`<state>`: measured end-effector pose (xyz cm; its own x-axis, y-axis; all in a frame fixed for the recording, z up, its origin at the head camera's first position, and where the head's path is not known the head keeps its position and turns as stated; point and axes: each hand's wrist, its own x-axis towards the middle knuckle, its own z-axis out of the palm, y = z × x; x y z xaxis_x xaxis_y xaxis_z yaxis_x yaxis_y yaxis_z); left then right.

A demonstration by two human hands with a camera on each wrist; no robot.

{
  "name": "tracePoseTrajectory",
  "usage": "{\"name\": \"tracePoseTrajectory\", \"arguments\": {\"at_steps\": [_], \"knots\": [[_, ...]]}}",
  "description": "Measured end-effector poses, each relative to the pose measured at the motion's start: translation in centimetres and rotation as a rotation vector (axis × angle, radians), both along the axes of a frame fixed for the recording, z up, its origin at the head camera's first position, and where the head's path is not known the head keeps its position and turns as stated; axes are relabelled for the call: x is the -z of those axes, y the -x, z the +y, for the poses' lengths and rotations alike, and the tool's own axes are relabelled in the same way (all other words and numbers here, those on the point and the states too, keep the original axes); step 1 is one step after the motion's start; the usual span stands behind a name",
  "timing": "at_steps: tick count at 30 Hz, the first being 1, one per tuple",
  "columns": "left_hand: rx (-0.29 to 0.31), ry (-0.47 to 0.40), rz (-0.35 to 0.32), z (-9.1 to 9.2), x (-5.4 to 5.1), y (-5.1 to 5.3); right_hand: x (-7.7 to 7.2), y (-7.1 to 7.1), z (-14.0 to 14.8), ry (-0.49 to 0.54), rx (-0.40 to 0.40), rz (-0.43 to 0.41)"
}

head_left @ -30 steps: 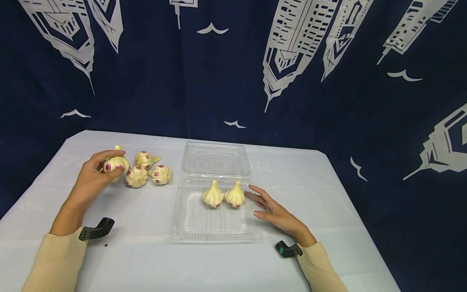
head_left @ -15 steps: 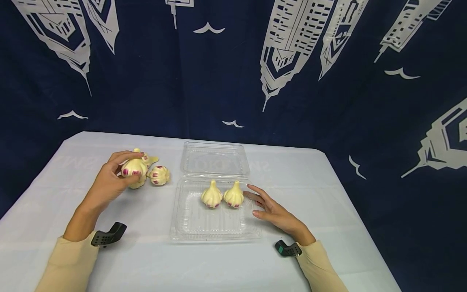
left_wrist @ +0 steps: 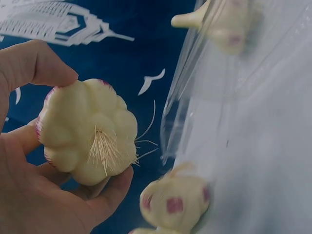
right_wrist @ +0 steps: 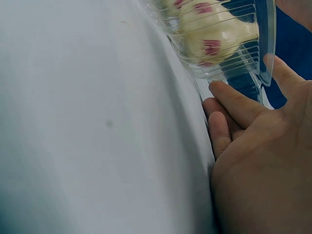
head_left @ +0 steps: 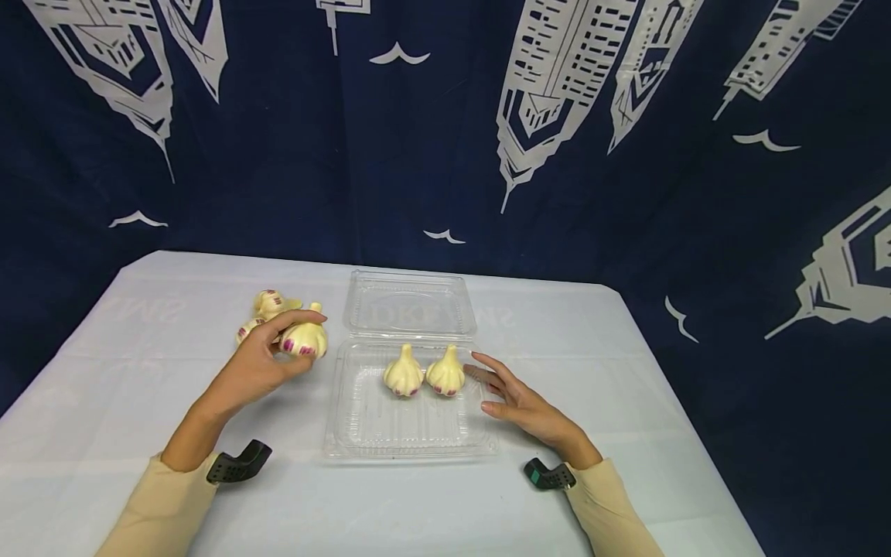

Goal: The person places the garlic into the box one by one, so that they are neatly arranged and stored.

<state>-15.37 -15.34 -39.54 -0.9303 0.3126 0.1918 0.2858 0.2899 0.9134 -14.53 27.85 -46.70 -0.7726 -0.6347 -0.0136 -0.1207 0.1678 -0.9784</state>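
Surely the left hand (head_left: 254,371), fingers pinching a garlic bulb (head_left: 305,339) just left of the plastic clamshell (head_left: 400,425), needs height to avoid bumping it, while the right hand (head_left: 532,412) rests, fingers loose, beside it.

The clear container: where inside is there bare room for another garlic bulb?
In the container, the widest bare patch lies in front of the left bulb and the right bulb, up to the near rim. A narrower strip runs left of the left bulb. The right side is crowded: right bulb and right hand are close together.
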Motion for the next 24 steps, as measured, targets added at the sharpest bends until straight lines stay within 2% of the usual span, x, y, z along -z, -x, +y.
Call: {"name": "tracePoseTrajectory", "arguments": {"at_steps": [10,16,24], "knots": [[0.053,0.001,0.066,2.1,0.9,-0.1,-0.2,-0.1,-0.2,-0.004,0.001,-0.009],[0.059,0.021,0.079,3.1,1.4,-0.3,-0.2,0.0,-0.2,-0.006,0.002,-0.014],[0.065,-0.021,0.104,4.3,1.5,-0.7,0.0,0.1,-0.1,0.01,-0.009,-0.021]]}}
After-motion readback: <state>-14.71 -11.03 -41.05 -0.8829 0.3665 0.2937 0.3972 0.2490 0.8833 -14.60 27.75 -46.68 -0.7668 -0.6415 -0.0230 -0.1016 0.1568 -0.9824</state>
